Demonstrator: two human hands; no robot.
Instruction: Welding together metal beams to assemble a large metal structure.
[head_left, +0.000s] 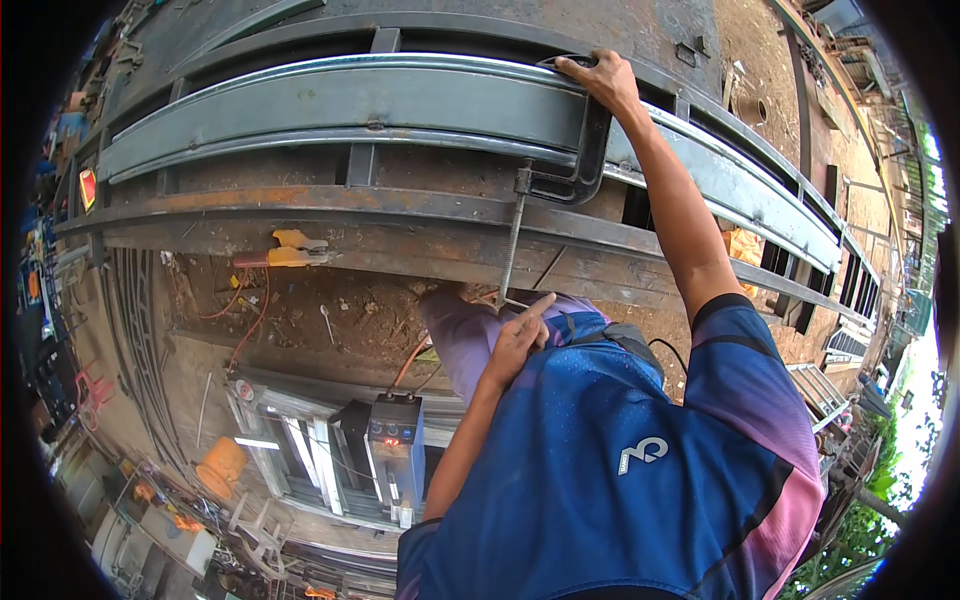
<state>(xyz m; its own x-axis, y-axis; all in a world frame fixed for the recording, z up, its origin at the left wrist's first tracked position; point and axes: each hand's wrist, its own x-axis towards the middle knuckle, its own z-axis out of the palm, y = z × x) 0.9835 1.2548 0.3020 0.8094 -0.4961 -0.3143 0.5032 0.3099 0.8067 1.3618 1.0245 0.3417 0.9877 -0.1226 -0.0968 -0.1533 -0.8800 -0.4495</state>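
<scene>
Steelwork (pixel 450 105) bears the clamp (pixel 594 150), seemingly under right grip (pixel 607 82)

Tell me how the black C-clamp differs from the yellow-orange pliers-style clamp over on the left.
The C-clamp is black; the pliers-style clamp is mostly yellow-orange. The C-clamp has a long threaded screw; the pliers-style clamp shows handle-like arms instead. The right hand is on the C-clamp, while no hand touches the pliers-style clamp. Both are clamping tools.

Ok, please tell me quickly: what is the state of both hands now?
Left hand: partly curled near the clamp screw; grip cannot be told.
Right hand: closed, holding the black clamp.
</scene>
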